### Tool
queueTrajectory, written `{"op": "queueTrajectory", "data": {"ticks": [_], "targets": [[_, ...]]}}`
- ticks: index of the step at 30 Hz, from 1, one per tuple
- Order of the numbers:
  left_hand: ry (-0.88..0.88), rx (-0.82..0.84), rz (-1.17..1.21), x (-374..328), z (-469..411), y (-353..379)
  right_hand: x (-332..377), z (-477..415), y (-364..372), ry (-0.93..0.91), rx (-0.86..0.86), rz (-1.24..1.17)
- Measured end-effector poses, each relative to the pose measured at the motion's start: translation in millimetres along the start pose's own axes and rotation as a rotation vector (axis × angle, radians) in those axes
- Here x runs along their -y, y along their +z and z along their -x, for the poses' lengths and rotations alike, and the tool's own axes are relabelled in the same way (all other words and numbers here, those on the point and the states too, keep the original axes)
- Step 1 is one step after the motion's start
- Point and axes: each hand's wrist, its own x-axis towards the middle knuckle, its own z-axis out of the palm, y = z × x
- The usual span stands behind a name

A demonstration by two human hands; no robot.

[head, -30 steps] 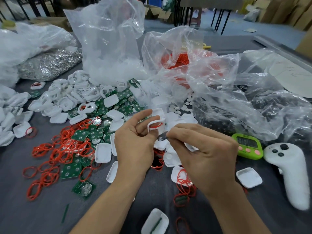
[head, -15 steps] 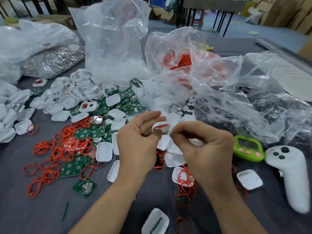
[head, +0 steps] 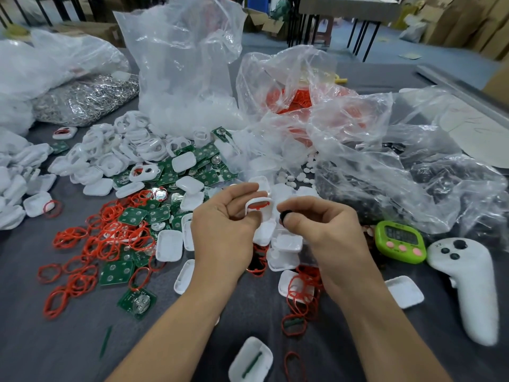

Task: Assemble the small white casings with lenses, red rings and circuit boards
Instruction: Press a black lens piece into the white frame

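cluttered grey table (head: 55, 340); at frame centre your left hand (head: 223, 224) grips a casing (head: 259, 200) with a red ring (head: 256, 207) inside, opening turned toward you, likely so the dark disc (head: 285, 216) your right hand (head: 322, 230) pinches just beside it can drop in

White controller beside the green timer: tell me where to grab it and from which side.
Take the controller by its long, narrow handle, the end nearest you, coming from above and closing on its two long sides. It lies flat with its buttons up. The wide buttoned head sits close to the green timer, while the handle lies apart from other things, so fingers should fit on both sides.
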Motion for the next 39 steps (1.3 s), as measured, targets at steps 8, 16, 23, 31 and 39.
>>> {"op": "queueTrajectory", "data": {"ticks": [8, 16, 23, 31, 39], "targets": [[-0.04, -0.05, -0.036, 3.4, 0.6, 0.2, -6.1, -2.6, -1.0, -0.075, -0.157, 0.003], [-0.111, 0.098, -0.052, 5.7, 8.7, 6.8, -11.7, -4.5, 3.6, -0.098, -0.197, 0.019], [-0.121, 0.265, -0.02, 5.8, 11.0, 8.8, -13.0, -1.2, 6.9, -0.202, -0.279, 0.276], [-0.159, 0.288, -0.025, 3.6, 9.3, 6.9, -13.7, -0.7, 7.8, -0.286, -0.244, 0.434], [-0.127, 0.327, -0.058, 5.2, 7.0, 3.0, -12.4, -0.7, 6.5, -0.332, -0.224, 0.491]]}}
